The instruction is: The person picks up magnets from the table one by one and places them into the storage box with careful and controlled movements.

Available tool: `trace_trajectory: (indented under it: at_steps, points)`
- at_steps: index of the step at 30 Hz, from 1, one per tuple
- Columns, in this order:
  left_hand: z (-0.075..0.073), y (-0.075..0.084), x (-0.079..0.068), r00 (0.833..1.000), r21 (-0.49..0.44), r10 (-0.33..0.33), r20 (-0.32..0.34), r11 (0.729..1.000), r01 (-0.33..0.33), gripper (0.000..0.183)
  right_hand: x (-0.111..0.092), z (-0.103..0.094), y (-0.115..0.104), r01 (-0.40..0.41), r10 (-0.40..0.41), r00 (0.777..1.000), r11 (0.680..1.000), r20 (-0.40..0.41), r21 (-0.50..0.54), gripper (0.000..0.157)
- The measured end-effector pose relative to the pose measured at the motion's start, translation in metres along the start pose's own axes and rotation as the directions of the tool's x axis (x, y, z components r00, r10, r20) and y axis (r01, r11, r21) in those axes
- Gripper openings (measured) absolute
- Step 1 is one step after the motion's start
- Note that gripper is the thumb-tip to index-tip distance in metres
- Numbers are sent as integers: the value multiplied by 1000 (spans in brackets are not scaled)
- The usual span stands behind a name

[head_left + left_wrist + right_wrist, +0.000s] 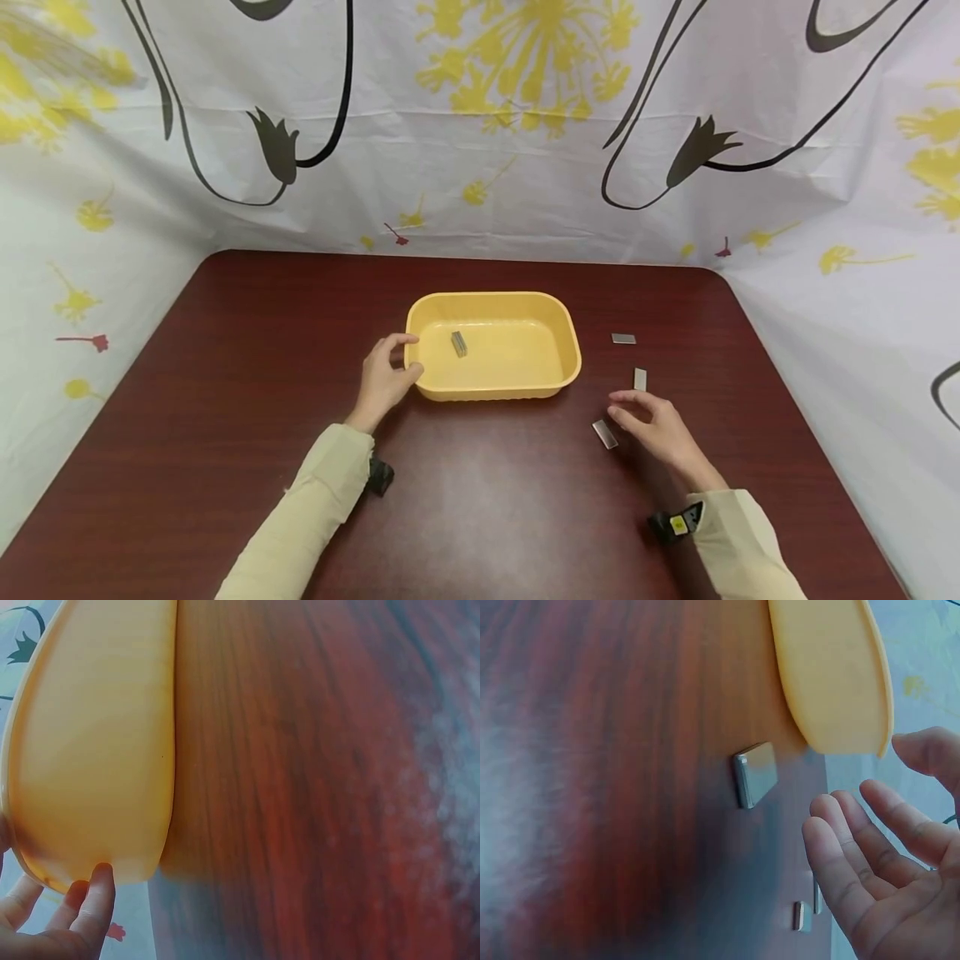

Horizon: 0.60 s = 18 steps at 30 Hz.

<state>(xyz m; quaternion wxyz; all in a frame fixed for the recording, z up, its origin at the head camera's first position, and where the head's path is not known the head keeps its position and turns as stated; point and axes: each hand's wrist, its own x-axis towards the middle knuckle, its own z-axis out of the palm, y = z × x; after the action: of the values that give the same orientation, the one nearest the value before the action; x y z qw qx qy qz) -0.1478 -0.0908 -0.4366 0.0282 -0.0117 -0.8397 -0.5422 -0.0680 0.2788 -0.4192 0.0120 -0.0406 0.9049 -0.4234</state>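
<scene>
A yellow plastic basin (pixel 491 389) stands on the table, with a small stack of silver rectangular metal blocks (pixel 459 344) inside, left of its middle. My left hand (pixel 384 379) holds the basin's left end; in the left wrist view its fingertips (pixel 101 874) touch the outer wall. To the right of the basin, my right hand (pixel 660 427) hovers with fingers apart and nothing between them. Closest to it lies one silver metal block (pixel 604 434), also seen in the right wrist view (pixel 756 776). A second block (pixel 640 379) lies just beyond the fingers, a third (pixel 623 339) farther back.
The dark reddish-brown wooden table (pixel 480 517) has rounded far corners. A white cloth (pixel 480 192) with yellow and dark flower prints hangs behind and along both sides. Each wrist wears a small black camera; the right one (pixel 675 523) bears a yellow label.
</scene>
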Motion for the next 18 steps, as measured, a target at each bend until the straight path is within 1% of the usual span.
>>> trace_trajectory:
  at_steps: [5, 10, 18]
  points:
    - [-1, 0, -1, 1000, 9, -1, -9, 1000, 1, 37, -8, 3, 5, 3, -2, 1000, 1000, 31, -12, 28]
    - [-2, 0, -2, 1000, 16, -7, -22, 1000, 8, 36, -11, 9, 7, 4, -4, 1000, 1000, 30, -14, 28]
    - [1, 3, -1, 1000, 13, -18, -15, 1000, 18, 40, -14, 14, 8, 19, -15, 999, 995, 49, -96, 32]
